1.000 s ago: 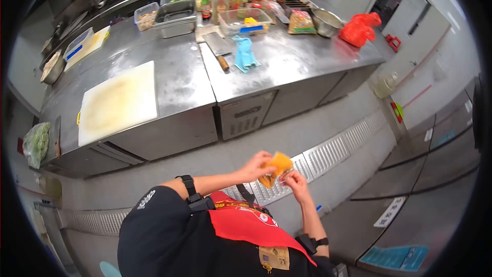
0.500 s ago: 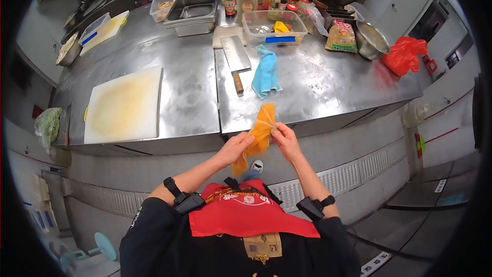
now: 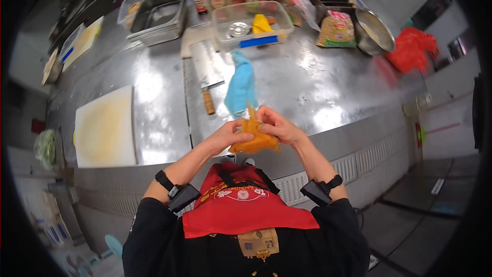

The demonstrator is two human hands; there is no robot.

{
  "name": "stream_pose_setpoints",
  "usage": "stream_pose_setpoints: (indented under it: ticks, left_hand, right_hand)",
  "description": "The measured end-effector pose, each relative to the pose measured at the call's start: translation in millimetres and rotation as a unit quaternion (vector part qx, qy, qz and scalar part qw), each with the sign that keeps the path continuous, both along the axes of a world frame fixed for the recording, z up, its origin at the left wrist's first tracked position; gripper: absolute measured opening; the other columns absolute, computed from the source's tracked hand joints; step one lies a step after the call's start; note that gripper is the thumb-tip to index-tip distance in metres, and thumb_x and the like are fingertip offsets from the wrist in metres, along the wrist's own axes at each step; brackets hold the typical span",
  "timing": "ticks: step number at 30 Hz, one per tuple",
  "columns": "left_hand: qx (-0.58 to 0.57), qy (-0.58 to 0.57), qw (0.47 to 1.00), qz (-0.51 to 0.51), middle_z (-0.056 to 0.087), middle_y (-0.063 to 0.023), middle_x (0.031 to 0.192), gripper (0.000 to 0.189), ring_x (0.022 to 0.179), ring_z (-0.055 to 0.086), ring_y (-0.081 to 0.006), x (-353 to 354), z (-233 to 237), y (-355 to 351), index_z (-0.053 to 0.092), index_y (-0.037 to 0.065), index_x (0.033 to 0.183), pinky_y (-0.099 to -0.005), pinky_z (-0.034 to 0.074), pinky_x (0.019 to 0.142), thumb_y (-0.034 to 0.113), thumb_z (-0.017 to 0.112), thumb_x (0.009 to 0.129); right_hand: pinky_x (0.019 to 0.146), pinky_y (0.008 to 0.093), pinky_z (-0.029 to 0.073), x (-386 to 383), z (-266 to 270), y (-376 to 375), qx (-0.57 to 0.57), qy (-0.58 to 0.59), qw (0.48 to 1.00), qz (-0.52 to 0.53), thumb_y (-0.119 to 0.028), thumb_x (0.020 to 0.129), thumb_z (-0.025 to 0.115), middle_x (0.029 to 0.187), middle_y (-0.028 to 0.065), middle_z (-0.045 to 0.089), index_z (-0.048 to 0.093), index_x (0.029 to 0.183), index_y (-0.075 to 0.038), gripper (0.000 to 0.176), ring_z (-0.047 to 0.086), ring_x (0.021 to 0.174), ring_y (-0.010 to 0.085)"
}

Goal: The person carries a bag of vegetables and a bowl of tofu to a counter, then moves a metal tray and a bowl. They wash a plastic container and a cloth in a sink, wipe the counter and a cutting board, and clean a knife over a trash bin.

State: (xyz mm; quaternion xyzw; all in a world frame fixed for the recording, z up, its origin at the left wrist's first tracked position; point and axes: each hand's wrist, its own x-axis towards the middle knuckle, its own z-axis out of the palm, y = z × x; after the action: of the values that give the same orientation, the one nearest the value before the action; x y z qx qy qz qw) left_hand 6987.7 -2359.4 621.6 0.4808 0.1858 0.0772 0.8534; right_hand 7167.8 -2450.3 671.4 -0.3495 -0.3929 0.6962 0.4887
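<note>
An orange cloth [image 3: 254, 142] is bunched between my two hands, just above the front edge of the steel table. My left hand [image 3: 228, 136] grips its left side, thumb laid across the fabric. On the upper right, my right hand [image 3: 277, 125] pinches the cloth with its fingers closed. A corner of the cloth sticks up between the hands. Right behind them lies a light blue cloth [image 3: 240, 84]. To its left is a cleaver [image 3: 207, 64] with a wooden handle pointing toward me.
A white cutting board [image 3: 105, 128] lies at the left front of the steel table [image 3: 159, 82]. Farther back stand steel pans [image 3: 160, 15], a clear plastic box [image 3: 252, 25], several bottles, a bag of grains [image 3: 337, 30], a metal bowl [image 3: 374, 33] and a red plastic bag [image 3: 413, 50].
The orange cloth hung long and stretched between my hands; now it is gathered into a bunch. My hands have come closer together and nearer the table, and the view has shifted.
</note>
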Motion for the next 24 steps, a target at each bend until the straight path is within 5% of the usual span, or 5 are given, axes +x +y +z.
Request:
stream_pose_setpoints:
  ticks: [6,12,16,20,24]
  left_hand:
    - [-0.076,-0.013,0.993,0.089,0.059,-0.0045,0.095,0.025,0.082,0.058,-0.0108,8,0,40,0.049,0.004,0.100,-0.0254,0.048,0.071,0.011,0.061,0.079]
    - [0.116,-0.168,0.973,0.107,0.054,-0.0012,0.087,0.021,0.078,0.052,-0.0085,66,81,61,0.050,0.005,0.093,-0.0223,0.042,0.072,0.007,0.063,0.077]
    - [0.285,-0.246,0.926,0.035,0.053,0.0012,0.088,0.017,0.079,0.051,-0.0098,77,87,49,0.053,0.005,0.089,-0.0245,0.040,0.074,0.008,0.064,0.076]
    - [0.350,-0.070,0.934,-0.018,0.057,-0.0009,0.087,0.011,0.083,0.051,-0.0112,66,30,36,0.056,0.003,0.088,-0.0253,0.038,0.079,0.005,0.060,0.077]
    - [0.371,0.029,0.897,-0.237,0.058,-0.0002,0.086,0.013,0.077,0.050,-0.0088,44,-45,8,0.058,0.006,0.091,-0.0246,0.041,0.070,0.008,0.060,0.078]
  right_hand:
    - [0.078,0.0247,0.037,57,-3,-27,0.050,0.005,0.982,-0.181,-0.004,0.073,0.051,0.090,-0.0004,0.049,0.042,0.085,-0.012,0.018,0.046,0.088,0.0099]
    - [0.082,0.0266,0.035,108,59,-33,0.194,-0.092,0.899,-0.381,-0.002,0.073,0.051,0.087,0.0010,0.051,0.041,0.081,-0.011,0.015,0.047,0.084,0.0111]
    - [0.076,0.0225,0.037,133,45,-71,0.168,-0.160,0.898,-0.373,0.001,0.071,0.051,0.084,-0.0006,0.052,0.042,0.081,-0.010,0.018,0.048,0.082,0.0088]
    - [0.076,0.0204,0.040,137,-24,-93,-0.021,-0.268,0.904,-0.334,0.004,0.068,0.054,0.085,-0.0029,0.054,0.049,0.089,-0.007,0.024,0.051,0.082,0.0066]
    - [0.077,0.0187,0.040,115,-78,-132,-0.106,-0.313,0.924,-0.193,0.004,0.074,0.053,0.086,-0.0045,0.056,0.056,0.096,-0.007,0.025,0.050,0.083,0.0033]
